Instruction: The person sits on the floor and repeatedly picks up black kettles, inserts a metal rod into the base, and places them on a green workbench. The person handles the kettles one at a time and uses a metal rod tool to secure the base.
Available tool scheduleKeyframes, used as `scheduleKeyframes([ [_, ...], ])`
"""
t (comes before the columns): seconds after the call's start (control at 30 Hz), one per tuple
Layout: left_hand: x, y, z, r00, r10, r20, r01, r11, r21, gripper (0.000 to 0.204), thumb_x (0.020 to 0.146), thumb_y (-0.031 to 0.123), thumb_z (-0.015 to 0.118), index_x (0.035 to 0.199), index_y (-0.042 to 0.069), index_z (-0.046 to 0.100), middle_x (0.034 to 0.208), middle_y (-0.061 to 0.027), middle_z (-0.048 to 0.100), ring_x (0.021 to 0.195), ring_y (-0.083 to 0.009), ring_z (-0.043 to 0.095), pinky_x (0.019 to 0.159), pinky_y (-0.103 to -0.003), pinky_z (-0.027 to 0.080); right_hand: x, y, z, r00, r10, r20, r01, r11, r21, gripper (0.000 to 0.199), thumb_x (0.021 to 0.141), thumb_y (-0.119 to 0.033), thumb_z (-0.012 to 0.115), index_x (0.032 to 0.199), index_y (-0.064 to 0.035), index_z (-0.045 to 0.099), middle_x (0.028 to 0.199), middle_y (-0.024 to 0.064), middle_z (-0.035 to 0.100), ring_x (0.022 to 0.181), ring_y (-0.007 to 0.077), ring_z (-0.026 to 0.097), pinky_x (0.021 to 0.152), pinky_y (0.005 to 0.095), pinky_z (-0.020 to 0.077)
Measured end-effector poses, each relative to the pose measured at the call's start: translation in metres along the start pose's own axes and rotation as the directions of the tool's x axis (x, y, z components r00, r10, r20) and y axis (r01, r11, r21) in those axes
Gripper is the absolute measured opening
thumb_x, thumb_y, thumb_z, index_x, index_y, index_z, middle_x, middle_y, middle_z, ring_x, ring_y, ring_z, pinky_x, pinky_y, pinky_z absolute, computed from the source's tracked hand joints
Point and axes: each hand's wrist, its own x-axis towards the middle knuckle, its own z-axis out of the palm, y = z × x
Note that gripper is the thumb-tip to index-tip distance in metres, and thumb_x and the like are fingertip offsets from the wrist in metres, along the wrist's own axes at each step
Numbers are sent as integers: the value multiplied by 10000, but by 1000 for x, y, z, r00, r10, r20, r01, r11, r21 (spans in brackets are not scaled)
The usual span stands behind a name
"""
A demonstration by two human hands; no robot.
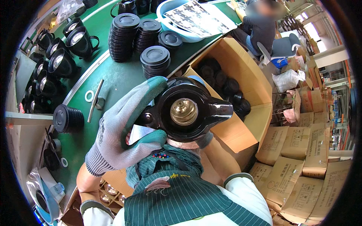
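Observation:
A glossy black vacuum jug (pixel 162 109) is held up in front of my apron, its round mouth facing me. Through the mouth a silvery inner liner (pixel 184 112) shows. The spout points right, and the handle side lies within my left hand (pixel 126 124). That hand wears a grey and green glove, with fingers and thumb curled around the jug's left side. My right hand (pixel 205 139) is behind the jug's lower right; only a bit of grey glove cuff shows, and its fingers are hidden.
Stacked black lids (pixel 155 56) stand on the green worktable (pixel 96 69), near a metal rod (pixel 95 101) and white ring (pixel 89 96). Black jugs (pixel 81 43) line the left. An open carton (pixel 256 86) holds black parts. Cartons (pixel 286 180) and a seated person (pixel 262 32) are right.

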Motion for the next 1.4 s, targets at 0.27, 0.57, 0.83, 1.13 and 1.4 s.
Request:
scheduleKeyframes([
  [0.27, -55, -50, 6, 986, -91, 137, 102, 992, -78, 714, 713, 178, 903, 1349, 5, 627, 1288, -163, 691, 1245, -333, 643, 1129, -443, 444, -3, -73, 143, 996, -5, 92, 37, 935, -353, 662, 992, -447, 622, 1519, -71, 483, 1426, 166, 600, 1236, 303, 630, 1094, 459, 510],
  [0.57, -160, -234, -11, 707, -434, -559, 662, 128, 738, 837, 896, 447, 750, 1548, 37, 423, 1353, -242, 622, 1240, -403, 604, 1072, -488, 474, -7, -5, 141, 984, -64, 169, 105, -559, -822, 791, 723, -586, 840, 1340, -119, 672, 1339, 220, 626, 1252, 404, 597, 1086, 487, 468],
  [0.83, -170, -270, -13, 669, -506, -545, 713, 228, 663, 690, 955, 345, 697, 1515, 38, 437, 1219, -206, 636, 1116, -377, 640, 947, -456, 529, -20, -27, 130, 903, 11, 429, 362, -554, -750, 1049, 643, -732, 805, 1460, -118, 571, 1438, 158, 560, 1364, 416, 488, 1161, 558, 363],
  [1.13, -156, -264, -17, 573, -555, -603, 783, 152, 604, 715, 909, 440, 747, 1504, 130, 501, 1218, -142, 677, 1073, -331, 694, 897, -449, 552, -24, 24, 133, 910, -104, 401, 176, -778, -603, 667, 756, -592, 799, 1262, -162, 737, 1310, 140, 672, 1294, 341, 588, 1124, 562, 410],
  [1.4, -48, -121, 2, 847, -524, -86, 531, 844, 83, 599, 855, 90, 781, 1415, -7, 593, 1111, -138, 746, 957, -170, 725, 883, -312, 576, -35, -7, 128, 928, -296, 228, 290, 188, -938, 768, 1014, -494, 606, 1553, 16, 412, 1515, 223, 530, 1393, 329, 531, 1182, 415, 391],
])
